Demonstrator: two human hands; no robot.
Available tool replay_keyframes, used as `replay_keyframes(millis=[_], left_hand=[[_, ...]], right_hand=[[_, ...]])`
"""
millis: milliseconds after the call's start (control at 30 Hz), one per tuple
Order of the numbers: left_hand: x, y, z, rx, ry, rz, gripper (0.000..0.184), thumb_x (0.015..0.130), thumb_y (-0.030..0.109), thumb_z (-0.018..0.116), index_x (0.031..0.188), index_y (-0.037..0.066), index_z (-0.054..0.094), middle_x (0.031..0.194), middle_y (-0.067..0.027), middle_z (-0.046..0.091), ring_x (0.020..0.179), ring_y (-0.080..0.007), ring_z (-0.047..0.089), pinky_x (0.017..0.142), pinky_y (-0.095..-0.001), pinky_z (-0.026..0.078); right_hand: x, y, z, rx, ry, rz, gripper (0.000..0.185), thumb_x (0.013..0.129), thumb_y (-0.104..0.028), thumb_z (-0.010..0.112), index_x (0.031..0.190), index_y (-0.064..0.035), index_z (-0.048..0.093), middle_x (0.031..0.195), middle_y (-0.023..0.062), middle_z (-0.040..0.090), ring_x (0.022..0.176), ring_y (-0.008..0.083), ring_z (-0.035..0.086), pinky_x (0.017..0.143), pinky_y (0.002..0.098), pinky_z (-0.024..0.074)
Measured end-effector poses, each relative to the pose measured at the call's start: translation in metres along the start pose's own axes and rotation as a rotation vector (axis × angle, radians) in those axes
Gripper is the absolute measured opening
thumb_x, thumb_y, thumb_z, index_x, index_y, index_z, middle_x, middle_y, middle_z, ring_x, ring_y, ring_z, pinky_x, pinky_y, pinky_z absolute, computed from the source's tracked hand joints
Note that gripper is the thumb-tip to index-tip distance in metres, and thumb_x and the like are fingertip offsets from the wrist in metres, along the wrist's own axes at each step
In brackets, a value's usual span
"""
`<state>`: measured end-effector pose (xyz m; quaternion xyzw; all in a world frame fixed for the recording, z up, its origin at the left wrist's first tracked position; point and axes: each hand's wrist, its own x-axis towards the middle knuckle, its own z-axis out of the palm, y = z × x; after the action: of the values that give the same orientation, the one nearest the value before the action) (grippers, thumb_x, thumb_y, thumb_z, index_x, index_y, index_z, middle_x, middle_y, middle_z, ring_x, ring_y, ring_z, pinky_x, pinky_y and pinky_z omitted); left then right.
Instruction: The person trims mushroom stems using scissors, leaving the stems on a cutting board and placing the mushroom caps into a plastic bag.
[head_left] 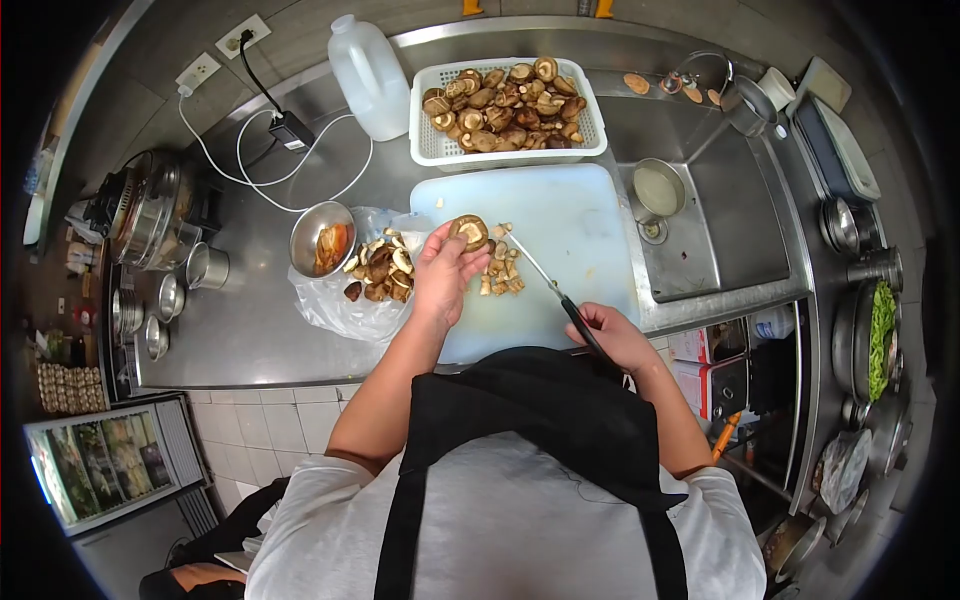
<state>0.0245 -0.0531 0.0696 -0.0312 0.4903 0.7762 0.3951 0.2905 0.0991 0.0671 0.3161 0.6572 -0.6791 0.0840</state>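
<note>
My left hand (443, 272) holds a shiitake mushroom (469, 233) over the white cutting board (590, 220), its pale gill side facing up. In my right hand (615, 335) is a pair of scissors (541, 270) with black handles; the blades look close together and point up-left towards the mushroom. Several cut stems (500, 275) lie on the board between the two hands. Left of the board, cut mushroom pieces (382, 266) rest on a clear plastic bag (345, 318). A white basket (428, 150) of whole shiitakes stands behind the board.
A metal bowl (312, 215) with orange-brown food and a white plastic jug (368, 80) stand at the left. Cables (245, 180) run across the steel counter. To the right, a sink (735, 235) holds a metal pot (657, 188). Another person's arm (205, 577) shows at lower left.
</note>
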Motion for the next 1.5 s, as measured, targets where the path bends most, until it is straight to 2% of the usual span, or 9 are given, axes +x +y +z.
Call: replay_keyframes(millis=[133,200,300,400,567,867,1233,1300,1500], left_hand=[[-0.007,0.002,-0.005,0.032,0.009,0.006,0.032,0.104,0.008,0.062,0.134,0.008,0.055,0.115,-0.0094,0.070,0.094,-0.0209,0.073,0.082,-0.0326,0.062],[-0.012,0.004,-0.005,0.028,-0.011,0.005,0.035,0.102,0.007,0.063,0.137,0.009,0.055,0.114,-0.0074,0.070,0.090,-0.0187,0.071,0.077,-0.0297,0.059],[-0.017,0.014,-0.009,0.055,-0.011,0.039,0.039,0.102,0.007,0.064,0.140,0.008,0.054,0.113,-0.0062,0.070,0.090,-0.0170,0.071,0.074,-0.0283,0.057],[-0.015,0.024,-0.021,0.051,0.011,0.041,0.043,0.101,0.007,0.067,0.142,0.007,0.054,0.113,-0.0054,0.070,0.088,-0.0157,0.070,0.074,-0.0280,0.056],[-0.016,0.033,-0.037,-0.005,0.123,0.176,0.038,0.098,0.007,0.074,0.132,0.009,0.057,0.108,-0.0035,0.071,0.085,-0.0140,0.070,0.071,-0.0262,0.055],[-0.023,0.042,-0.054,-0.057,0.143,0.352,0.032,0.098,0.004,0.072,0.127,0.003,0.058,0.105,-0.0059,0.074,0.079,-0.0113,0.069,0.067,-0.0237,0.053],[-0.035,0.050,-0.071,-0.142,0.268,0.262,0.014,0.098,0.005,0.070,0.111,0.006,0.067,0.092,-0.0045,0.074,0.070,-0.0113,0.068,0.060,-0.0244,0.054],[-0.036,0.051,-0.074,-0.144,0.281,0.247,0.012,0.097,0.004,0.069,0.109,0.007,0.067,0.091,-0.0044,0.074,0.068,-0.0119,0.068,0.058,-0.0246,0.054],[-0.029,0.056,-0.095,-0.104,0.290,0.226,0.013,0.098,0.004,0.068,0.111,0.006,0.066,0.091,-0.0061,0.075,0.068,-0.0122,0.070,0.056,-0.0250,0.054]], right_hand=[[0.007,-0.008,0.001,-0.317,0.174,0.029,0.040,0.092,-0.037,0.084,0.099,-0.0026,0.065,0.088,-0.0002,0.058,0.071,0.0139,0.055,0.064,0.0300,0.0462],[0.002,-0.020,0.003,-0.708,0.336,-0.097,0.053,0.086,-0.041,0.087,0.101,0.0037,0.064,0.102,0.0145,0.061,0.091,0.0302,0.062,0.081,0.0405,0.0527],[0.000,-0.029,0.000,-0.790,0.357,-0.106,0.059,0.083,-0.041,0.090,0.104,0.0069,0.063,0.115,0.0256,0.057,0.109,0.0408,0.057,0.096,0.0460,0.0501],[0.000,-0.033,-0.009,-0.781,0.359,-0.158,0.058,0.082,-0.039,0.090,0.105,0.0057,0.062,0.114,0.0249,0.058,0.111,0.0414,0.056,0.097,0.0461,0.0493],[0.007,-0.039,-0.012,-0.446,-0.006,-0.237,0.040,0.086,-0.024,0.081,0.109,-0.0028,0.056,0.101,0.0040,0.046,0.094,0.0139,0.047,0.084,0.0288,0.0443],[0.058,-0.072,0.059,-0.511,-0.246,-0.289,0.050,0.090,-0.037,0.083,0.110,0.0008,0.056,0.103,0.0076,0.049,0.091,0.0167,0.050,0.084,0.0324,0.0474],[0.094,-0.078,0.095,-0.456,-0.357,-0.278,0.044,0.095,-0.043,0.081,0.101,-0.0059,0.058,0.087,-0.0027,0.048,0.082,0.0102,0.045,0.071,0.0275,0.0400],[0.096,-0.083,0.103,-0.390,-0.372,-0.207,0.054,0.093,-0.055,0.078,0.093,-0.0040,0.060,0.094,0.0072,0.052,0.088,0.0182,0.052,0.078,0.0327,0.0446],[0.111,-0.081,0.119,-0.301,-0.407,-0.085,0.064,0.091,-0.067,0.075,0.097,-0.0040,0.066,0.084,0.0006,0.056,0.078,0.0124,0.052,0.070,0.0285,0.0434]])
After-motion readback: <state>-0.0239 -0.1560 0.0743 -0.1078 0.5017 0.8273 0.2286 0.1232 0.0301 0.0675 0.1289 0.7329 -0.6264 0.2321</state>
